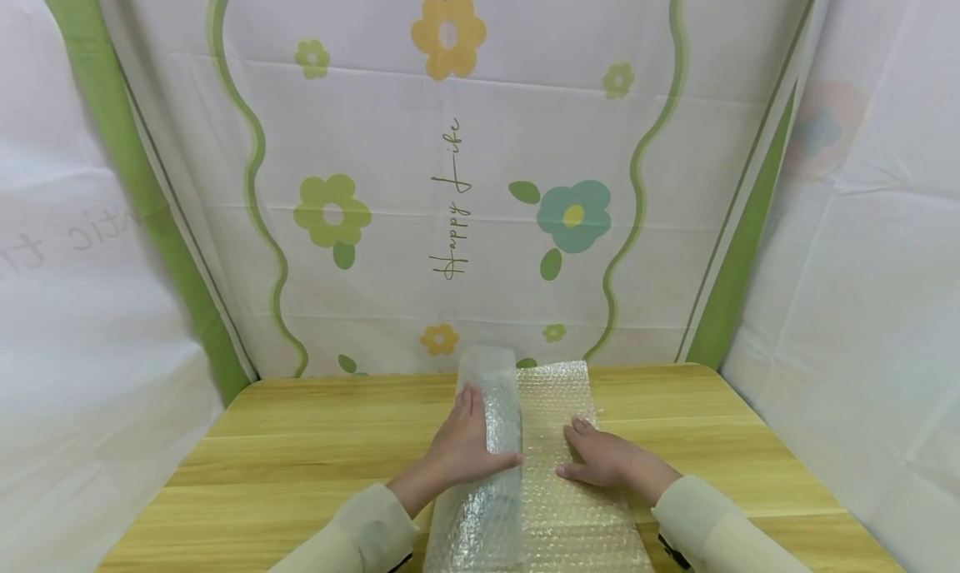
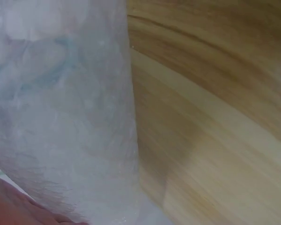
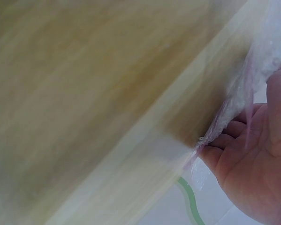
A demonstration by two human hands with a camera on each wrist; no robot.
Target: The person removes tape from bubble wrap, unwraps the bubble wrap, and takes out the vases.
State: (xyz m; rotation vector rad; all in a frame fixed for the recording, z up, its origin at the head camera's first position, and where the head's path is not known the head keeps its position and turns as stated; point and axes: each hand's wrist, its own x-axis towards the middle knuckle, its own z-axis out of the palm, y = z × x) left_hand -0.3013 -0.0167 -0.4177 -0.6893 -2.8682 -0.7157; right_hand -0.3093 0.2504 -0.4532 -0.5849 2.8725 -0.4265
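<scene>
A long bundle point(image 1: 483, 515) in translucent bubble wrap lies lengthwise on the table, its inner contents blurred by the layers. Bluish markings show through its surface point(image 2: 84, 117) in the left wrist view. My left hand point(image 1: 465, 444) rests on top of the bundle, fingers pointing away and thumb stretched right. A loose sheet of bubble wrap point(image 1: 551, 390) extends from the bundle's right side. Along that sheet's right margin, my right hand point(image 1: 603, 456) touches it with fingers and thumb spread apart. In the right wrist view the crinkled wrap edge point(image 3: 231, 101) partly covers the fingertips.
Under the wrap is a wood-grain table point(image 1: 300, 448) with rounded far corners. White cloth with printed flowers point(image 1: 375, 140) hangs behind it, and white cloth panels point(image 1: 847, 306) enclose both sides. The bundle's far end reaches the table's back edge.
</scene>
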